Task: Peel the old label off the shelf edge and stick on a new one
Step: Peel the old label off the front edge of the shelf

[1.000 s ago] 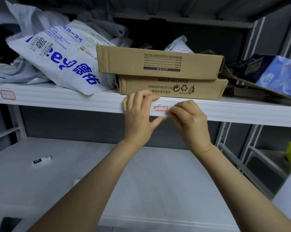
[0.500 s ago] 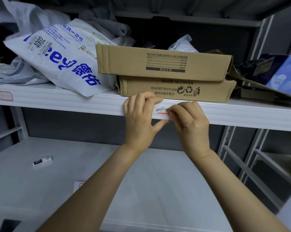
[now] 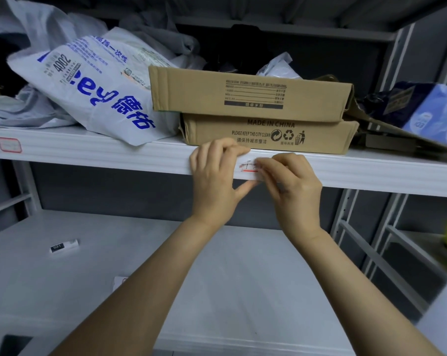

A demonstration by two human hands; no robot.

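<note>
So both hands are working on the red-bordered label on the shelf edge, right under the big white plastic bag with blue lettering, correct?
Not quite. The head view shows both hands, left hand and right hand, at the red-bordered label on the shelf edge, but it sits under the stacked cardboard boxes; the white plastic bag lies further left.

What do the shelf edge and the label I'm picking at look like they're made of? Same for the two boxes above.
Shelf edge: looks like white painted metal, smooth and ribbed lengthwise, with a slight sheen.
Label: seems thin white paper or film with a red line; too blurred to say which.
Boxes: brown corrugated cardboard, matte, with fold creases and black print.
</note>
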